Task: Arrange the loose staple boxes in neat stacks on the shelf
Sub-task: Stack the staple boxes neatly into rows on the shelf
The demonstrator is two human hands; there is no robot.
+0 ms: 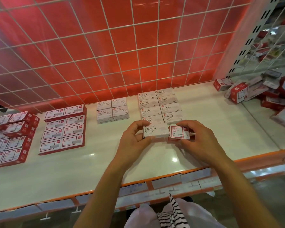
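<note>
left hand: grip closed on a white box marked STAPLES; thumb on the near side, fingers curled over the far left corner.
right hand: grip closed on a red-bordered box printed PAPER CLIPS; fingers arched over its far edge, thumb under the near edge.
held boxes: side by side between the two hands, labels up, edges touching or almost so. Cannot tell whether they rest on the shelf or sit just above it.
shelf: white, glossy, with an orange front lip.
position of held boxes: mid-shelf, at the near end of the white STAPLES stacks, which run in two columns back towards the wire grid.
white PAPER CLIPS block: two by two, left of the STAPLES stacks, a gap between them.
red-and-white block: two columns, further left, squared up.
far-left red boxes: grouped in rows, less even, some tilted.
loose heap: jumbled boxes at the right end of the shelf, well apart from the hands; one single box stands just left of it.
front lip: pale label strips along it.
</note>
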